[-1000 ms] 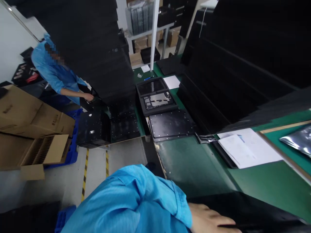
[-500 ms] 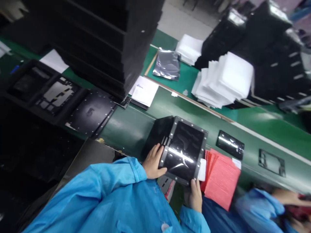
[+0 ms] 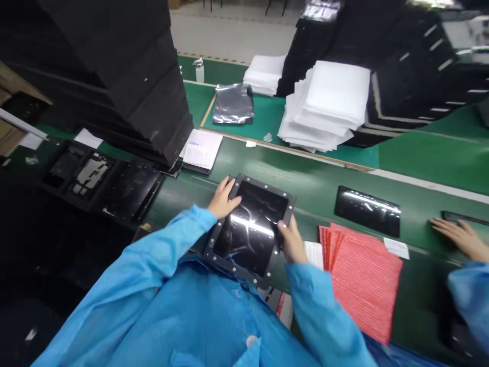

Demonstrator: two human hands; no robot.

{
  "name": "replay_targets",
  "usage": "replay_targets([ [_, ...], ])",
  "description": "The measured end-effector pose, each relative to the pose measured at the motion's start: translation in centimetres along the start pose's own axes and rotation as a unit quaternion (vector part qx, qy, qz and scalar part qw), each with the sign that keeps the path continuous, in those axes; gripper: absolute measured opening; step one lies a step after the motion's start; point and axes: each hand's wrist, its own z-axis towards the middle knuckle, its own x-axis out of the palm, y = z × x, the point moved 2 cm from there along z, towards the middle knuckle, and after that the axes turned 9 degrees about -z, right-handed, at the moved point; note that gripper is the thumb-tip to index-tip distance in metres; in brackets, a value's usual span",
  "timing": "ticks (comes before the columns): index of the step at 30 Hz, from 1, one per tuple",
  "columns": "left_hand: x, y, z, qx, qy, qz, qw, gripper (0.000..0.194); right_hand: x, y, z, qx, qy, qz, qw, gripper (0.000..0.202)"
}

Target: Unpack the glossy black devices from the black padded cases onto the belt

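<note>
In the head view a black framed panel [image 3: 250, 224] lies tilted in front of my body, near the bench's front edge. Its dark glossy middle reflects a strip of light, and several pale round studs line its border. My left hand [image 3: 224, 200] grips the upper left edge, thumb over the frame. On the right edge is my right hand [image 3: 292, 239], its thumb on top and its other fingers partly hidden beneath. A white item [image 3: 314, 254] and a stack of red bubble-wrap bags [image 3: 367, 280] lie just right of that hand.
A tall stack of black trays [image 3: 153, 97] rises at the left, beside papers [image 3: 200, 148]. White foam sheets [image 3: 324, 107] and a silvery bag [image 3: 233, 103] sit behind. A glossy black panel [image 3: 367, 211] lies right, near a co-worker's hand [image 3: 464, 239]. Black plates [image 3: 132, 188] are at left.
The panel has turned and lowered from a raised, box-like pose to a flatter one. My right hand has moved up its right edge, my left to the upper left. A co-worker's hand has reached onto the bench.
</note>
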Motion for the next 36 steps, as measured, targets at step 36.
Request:
replay_targets([
  [36,-3.6,3.7,-10.3,0.026,0.111,0.040,0.993,0.074,5.3,7.0,5.2,-0.379,-0.013,-0.513,0.770,0.028],
])
